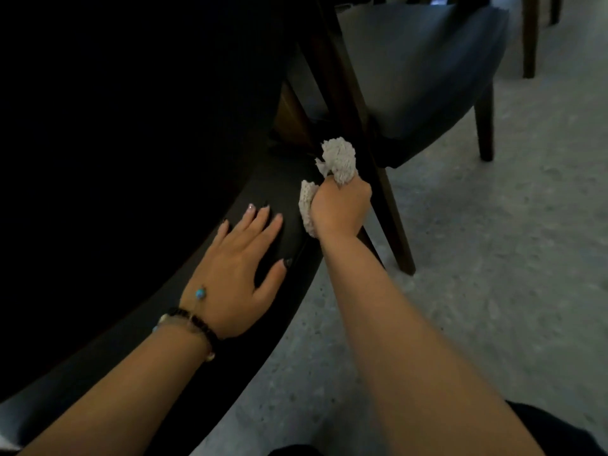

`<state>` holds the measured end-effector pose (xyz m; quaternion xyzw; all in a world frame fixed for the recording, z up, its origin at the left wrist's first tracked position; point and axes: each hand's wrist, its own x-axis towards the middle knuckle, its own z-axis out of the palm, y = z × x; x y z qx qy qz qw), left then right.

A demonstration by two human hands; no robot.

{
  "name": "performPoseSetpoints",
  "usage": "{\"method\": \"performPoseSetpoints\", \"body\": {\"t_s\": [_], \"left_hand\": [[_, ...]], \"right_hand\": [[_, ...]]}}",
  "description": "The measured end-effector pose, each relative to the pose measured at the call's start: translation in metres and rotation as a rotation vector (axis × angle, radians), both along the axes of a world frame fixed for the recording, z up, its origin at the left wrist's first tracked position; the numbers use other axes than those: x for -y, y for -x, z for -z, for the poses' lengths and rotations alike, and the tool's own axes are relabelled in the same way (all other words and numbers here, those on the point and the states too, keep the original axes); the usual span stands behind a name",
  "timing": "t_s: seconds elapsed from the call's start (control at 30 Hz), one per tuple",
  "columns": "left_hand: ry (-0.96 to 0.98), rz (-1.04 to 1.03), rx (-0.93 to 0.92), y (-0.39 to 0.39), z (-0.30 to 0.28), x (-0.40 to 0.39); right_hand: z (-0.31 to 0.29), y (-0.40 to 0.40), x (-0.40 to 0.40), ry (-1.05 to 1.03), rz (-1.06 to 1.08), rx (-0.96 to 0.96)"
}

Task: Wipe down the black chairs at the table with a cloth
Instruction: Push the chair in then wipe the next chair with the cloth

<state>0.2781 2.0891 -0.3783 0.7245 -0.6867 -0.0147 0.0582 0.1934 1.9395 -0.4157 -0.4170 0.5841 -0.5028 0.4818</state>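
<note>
Mid-wipe: right hand (340, 205) gripping cloth (337, 159) at near chair (263, 179) edge (left hand (237, 274) flat, bracing); far chair (427, 77) seemingly pending.

A pale speckled floor (477, 291) runs under a wooden table leg (530, 37).

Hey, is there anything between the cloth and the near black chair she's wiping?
Nothing visible. The right hand grips the cloth against the near black chair by its wooden leg; the left hand rests flat nearby.

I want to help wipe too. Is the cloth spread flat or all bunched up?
Bunched up: the cloth sticks out crumpled above and below the right hand gripping it.
</note>
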Motion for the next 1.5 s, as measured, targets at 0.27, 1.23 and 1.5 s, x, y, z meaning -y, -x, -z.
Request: {"method": "performPoseSetpoints", "body": {"t_s": [0.27,1.23,1.5], "left_hand": [[0.032,-0.014,0.006,0.003,0.003,0.001],[-0.04,-0.429,0.479,0.075,0.047,0.01],[0.033,-0.298,0.46,0.076,0.038,-0.083]], "right_hand": [[0.016,0.018,0.068,0.0,-0.316,0.056],[0.009,0.051,0.02,-0.419,-0.405,0.541],[0.017,0.084,-0.06,-0.52,-0.426,0.676]]}}
